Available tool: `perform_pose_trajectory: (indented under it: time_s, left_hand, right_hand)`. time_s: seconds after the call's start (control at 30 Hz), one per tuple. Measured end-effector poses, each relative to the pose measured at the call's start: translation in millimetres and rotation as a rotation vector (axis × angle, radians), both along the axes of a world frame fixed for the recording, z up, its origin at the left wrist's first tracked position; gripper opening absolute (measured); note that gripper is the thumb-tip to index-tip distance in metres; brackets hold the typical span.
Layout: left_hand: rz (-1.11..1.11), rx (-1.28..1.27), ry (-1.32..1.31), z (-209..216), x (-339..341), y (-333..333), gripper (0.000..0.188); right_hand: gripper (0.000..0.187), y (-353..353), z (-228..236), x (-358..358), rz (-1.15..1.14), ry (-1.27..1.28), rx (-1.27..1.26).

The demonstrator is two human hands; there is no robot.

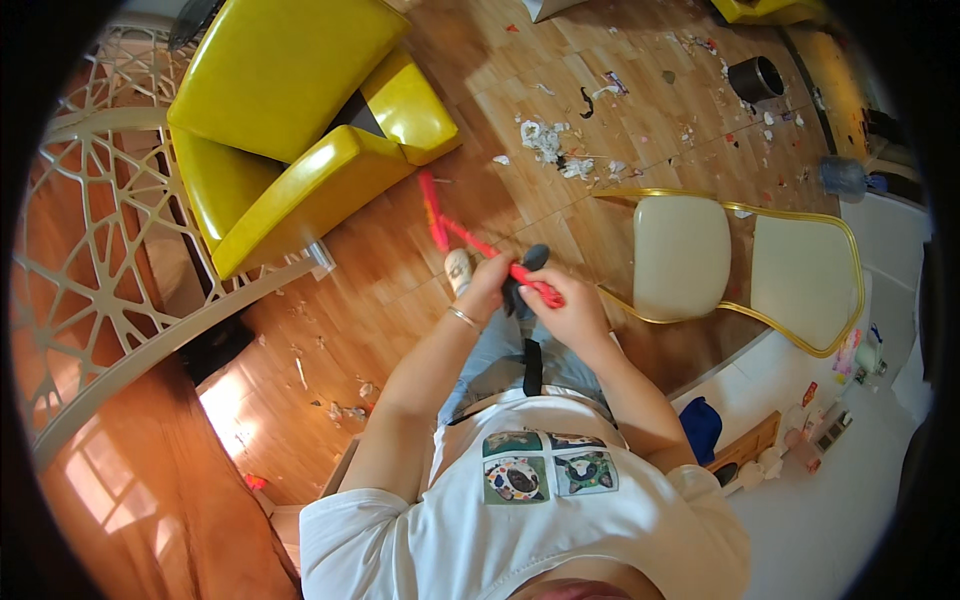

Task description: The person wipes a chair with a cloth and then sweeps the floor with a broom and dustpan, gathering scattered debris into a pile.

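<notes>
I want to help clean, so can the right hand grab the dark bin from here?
Probably not: the right hand grips the red stick, and the dark bin looks well away, beyond the littered floor.

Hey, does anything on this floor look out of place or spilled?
Yes. Ahead and right of the red long-handled tool, a heap of crumpled white scraps lies on the wooden floor. More litter surrounds the black bin, odd because it's outside.

Bright light, white glare on floor [235, 410], sheen on yellow armchair [290, 80], dark fisheye rim
</notes>
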State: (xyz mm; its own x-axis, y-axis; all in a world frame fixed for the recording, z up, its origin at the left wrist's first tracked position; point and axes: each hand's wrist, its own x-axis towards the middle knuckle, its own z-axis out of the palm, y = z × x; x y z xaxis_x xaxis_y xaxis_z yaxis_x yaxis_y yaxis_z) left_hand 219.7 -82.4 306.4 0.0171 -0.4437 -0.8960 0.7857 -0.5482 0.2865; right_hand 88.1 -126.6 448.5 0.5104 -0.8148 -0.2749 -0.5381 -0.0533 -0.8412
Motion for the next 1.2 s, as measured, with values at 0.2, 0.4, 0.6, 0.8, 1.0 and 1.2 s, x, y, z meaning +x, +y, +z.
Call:
perform_pose_trajectory:
  time_s: [0.2, 0.4, 0.6, 0.8, 1.0, 1.2]
  left_hand:
    - [-0.022, 0.143, -0.048, -67.9, 62.1, 11.3, 0.011]
    - [-0.08, 0.004, 0.019, -67.2, 45.7, -66.2, 0.013]
    - [-0.343, -0.118, 0.111, 0.6, 34.0, -187.0, 0.016]
    - [-0.555, -0.185, 0.179, 12.2, 33.8, -229.9, 0.017]
    - [-0.739, -0.249, -0.079, 48.9, 8.5, -217.2, 0.017]
    - [-1.342, -0.323, -0.06, 89.9, -3.8, -185.9, 0.02]
  right_hand:
    - [0.021, 0.2, -80.6, 57.9, -0.068, -0.014, 0.21]
    - [0.02, -61.8, -33.5, 63.5, -0.289, 0.119, 0.138]
    - [0.019, -127.4, 10.4, 68.9, -0.462, 0.253, -0.071]
    - [0.02, -127.7, 10.5, 72.0, -0.342, 0.367, -0.372]
    - [0.047, -82.2, 38.3, 39.9, -0.498, 0.061, -0.005]
    - [0.052, -21.3, 0.8, -5.2, -1.125, -0.544, 0.451]
